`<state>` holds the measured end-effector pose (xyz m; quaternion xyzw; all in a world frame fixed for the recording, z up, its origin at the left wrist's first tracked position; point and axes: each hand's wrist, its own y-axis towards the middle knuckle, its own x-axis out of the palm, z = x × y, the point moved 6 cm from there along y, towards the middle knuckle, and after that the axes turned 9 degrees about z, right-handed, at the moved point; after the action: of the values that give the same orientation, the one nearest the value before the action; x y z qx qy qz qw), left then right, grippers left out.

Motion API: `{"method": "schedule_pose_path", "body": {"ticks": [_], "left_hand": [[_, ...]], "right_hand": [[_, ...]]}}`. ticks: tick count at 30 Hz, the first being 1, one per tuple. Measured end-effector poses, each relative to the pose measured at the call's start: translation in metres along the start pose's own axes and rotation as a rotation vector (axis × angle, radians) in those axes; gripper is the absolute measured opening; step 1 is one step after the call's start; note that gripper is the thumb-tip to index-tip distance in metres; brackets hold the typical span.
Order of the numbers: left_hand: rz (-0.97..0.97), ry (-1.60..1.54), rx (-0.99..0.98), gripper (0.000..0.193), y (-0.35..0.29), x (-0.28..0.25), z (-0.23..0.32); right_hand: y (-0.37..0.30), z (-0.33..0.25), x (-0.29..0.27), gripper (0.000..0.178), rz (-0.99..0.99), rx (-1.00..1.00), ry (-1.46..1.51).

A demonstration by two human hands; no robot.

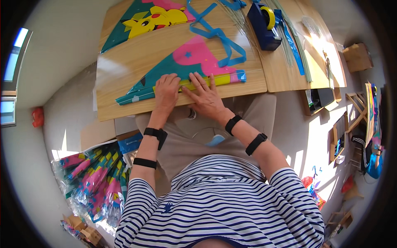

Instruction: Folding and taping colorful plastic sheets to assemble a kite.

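In front of me a thin plastic kite (188, 59), green, pink and yellow, lies folded on the wooden table, its near edge doubled into a long narrow strip. My left hand (166, 90) is closed over this strip at its middle, the fingers bent together; the thumb is mostly hidden. Just right of it, my right hand (204, 97) lies with its fingers spread across the yellow part of the strip, pressing on it. A blue ribbon tail (223, 38) runs in loops beyond the kite's right end.
Another kite (155, 20) with a yellow cartoon figure lies at the far left of the wooden table (111, 74). A blue tape dispenser (264, 29) and thin rods (289, 45) lie at the far right. Many wrapped kites (95, 182) fill a box at my lower left.
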<state>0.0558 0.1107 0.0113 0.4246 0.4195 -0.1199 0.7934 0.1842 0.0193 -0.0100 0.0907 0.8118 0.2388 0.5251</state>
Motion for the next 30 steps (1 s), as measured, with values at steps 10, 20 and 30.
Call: {"method": "schedule_pose_path", "body": {"ticks": [10, 20, 30], "left_hand": [[0.003, -0.020, 0.008, 0.026, 0.012, 0.000, -0.007], [-0.013, 0.059, 0.125, 0.021, 0.013, 0.005, -0.011], [-0.024, 0.166, 0.266, 0.018, 0.017, 0.006, 0.004]], "right_hand": [[-0.001, 0.000, 0.000, 0.076, -0.014, 0.007, 0.033], [-0.001, 0.000, -0.001, 0.074, -0.008, 0.004, 0.019], [0.000, -0.001, -0.001, 0.076, -0.012, -0.004, 0.017]]}}
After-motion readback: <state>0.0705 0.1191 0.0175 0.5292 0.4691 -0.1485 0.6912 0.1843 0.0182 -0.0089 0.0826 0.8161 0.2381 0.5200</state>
